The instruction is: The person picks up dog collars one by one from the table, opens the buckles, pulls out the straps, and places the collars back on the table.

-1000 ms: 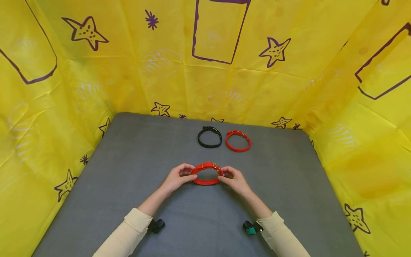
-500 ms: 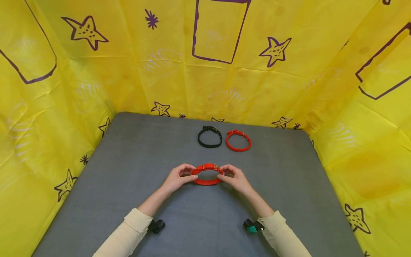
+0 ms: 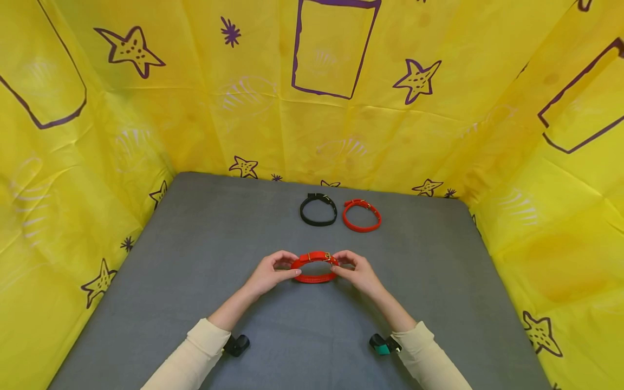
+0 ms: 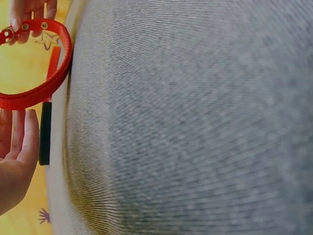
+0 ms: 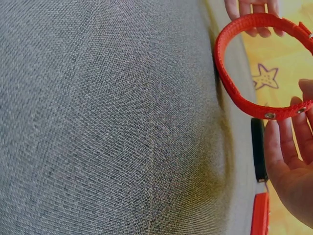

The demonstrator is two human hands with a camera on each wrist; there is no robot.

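A red buckled collar (image 3: pixel 314 279) with gold-coloured metal fittings is held between my two hands, close over the grey table. On its left side, my left hand (image 3: pixel 267 275) pinches the strap between thumb and fingers. My right hand (image 3: pixel 359 273) does the same on the right, beside the buckle (image 3: pixel 327 255). Both wrist views show the collar's loop standing tilted, its lower edge right at the cloth. Metal eyelets (image 5: pixel 270 116) show along the strap near my right fingers. The parts of the strap inside my grip are hidden.
Farther back on the grey table (image 3: pixel 205 233) lie a black buckled collar (image 3: pixel 318 222) and, just right of it, another red collar (image 3: pixel 362 229). Yellow cloth walls (image 3: pixel 195 124) with purple starfish drawings enclose the table's back and both sides.
The buckle side of the held collar has dipped slightly toward me. Both hands keep their grip in nearly the same place; the two far collars lie as before.
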